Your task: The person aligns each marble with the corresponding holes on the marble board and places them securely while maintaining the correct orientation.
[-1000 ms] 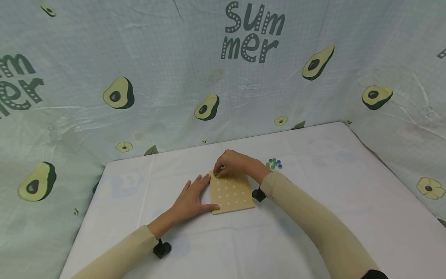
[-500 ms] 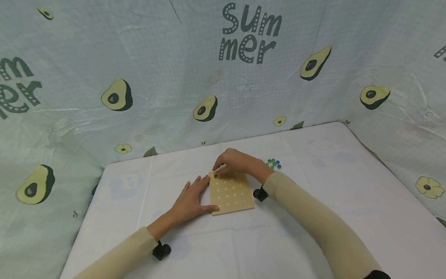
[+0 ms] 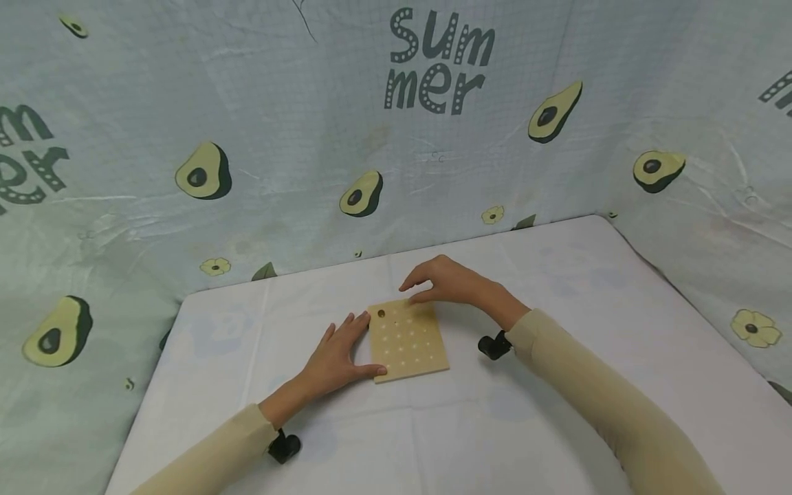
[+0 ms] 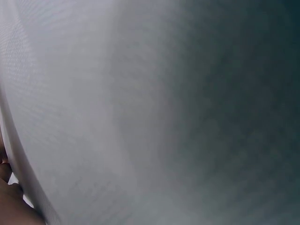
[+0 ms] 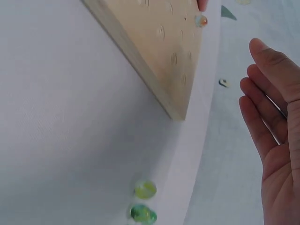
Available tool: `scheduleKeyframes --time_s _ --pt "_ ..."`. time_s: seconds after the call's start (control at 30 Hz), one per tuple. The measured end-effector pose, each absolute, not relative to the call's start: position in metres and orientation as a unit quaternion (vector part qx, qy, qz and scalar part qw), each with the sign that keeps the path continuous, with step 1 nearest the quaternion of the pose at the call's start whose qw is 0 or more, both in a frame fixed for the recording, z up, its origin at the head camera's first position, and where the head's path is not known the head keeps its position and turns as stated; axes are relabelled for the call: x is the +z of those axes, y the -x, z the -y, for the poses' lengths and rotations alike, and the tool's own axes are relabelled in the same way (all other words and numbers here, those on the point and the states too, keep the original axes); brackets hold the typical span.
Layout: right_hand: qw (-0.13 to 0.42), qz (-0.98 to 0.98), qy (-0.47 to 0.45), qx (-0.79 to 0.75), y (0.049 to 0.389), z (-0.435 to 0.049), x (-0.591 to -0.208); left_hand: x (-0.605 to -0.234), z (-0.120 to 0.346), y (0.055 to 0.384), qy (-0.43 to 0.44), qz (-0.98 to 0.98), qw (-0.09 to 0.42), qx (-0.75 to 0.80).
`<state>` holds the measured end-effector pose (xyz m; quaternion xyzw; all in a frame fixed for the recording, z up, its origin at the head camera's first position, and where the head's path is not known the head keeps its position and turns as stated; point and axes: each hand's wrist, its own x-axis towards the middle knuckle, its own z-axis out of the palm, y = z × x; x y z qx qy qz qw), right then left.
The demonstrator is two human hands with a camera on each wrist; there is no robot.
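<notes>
A light wooden board (image 3: 411,347) with rows of small round hollows lies flat on the cloth. One marble (image 3: 381,313) sits at its far left corner; the right wrist view shows this marble (image 5: 201,21) in orange and white. My left hand (image 3: 334,356) spreads along the board's left edge, thumb on the near corner and fingertips at the far one. Over the far right edge hovers my right hand (image 3: 450,280), thumb and fingers apart, nothing between them. The right wrist view shows the same hand (image 5: 276,117) with loosely bent fingers. Pale cloth fills most of the left wrist view.
Green glass marbles, among them a yellow-green marble (image 5: 145,189) and a darker green marble (image 5: 140,213), lie beside the board; the right arm hides them in the head view. A white cloth (image 3: 495,426) covers the table. Behind stands a printed curtain (image 3: 291,137).
My right hand has let go of the marble at the board's far left corner and moved right, its fingers opening. The left hand stays on the board's left edge.
</notes>
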<state>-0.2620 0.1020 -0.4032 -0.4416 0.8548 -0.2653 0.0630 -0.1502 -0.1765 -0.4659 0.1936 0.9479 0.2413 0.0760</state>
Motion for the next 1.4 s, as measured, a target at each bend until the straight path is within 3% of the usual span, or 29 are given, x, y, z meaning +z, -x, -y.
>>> scheduleKeyframes --time_s 0.3,0.9,1.4 --pt "0.017 -0.857 0.431 -0.282 0.259 -0.135 -0.398 -0.465 0.177 0.15 -0.188 -0.949 0.076 0.243" --pt "0.03 -0.885 0.382 -0.264 0.253 -0.187 -0.42 -0.467 0.177 0.149 -0.19 -0.949 0.076 0.239" --pt "0.027 -0.885 0.417 -0.203 0.261 -0.199 -0.431 -0.468 0.177 0.149 -0.187 -0.948 0.078 0.247"
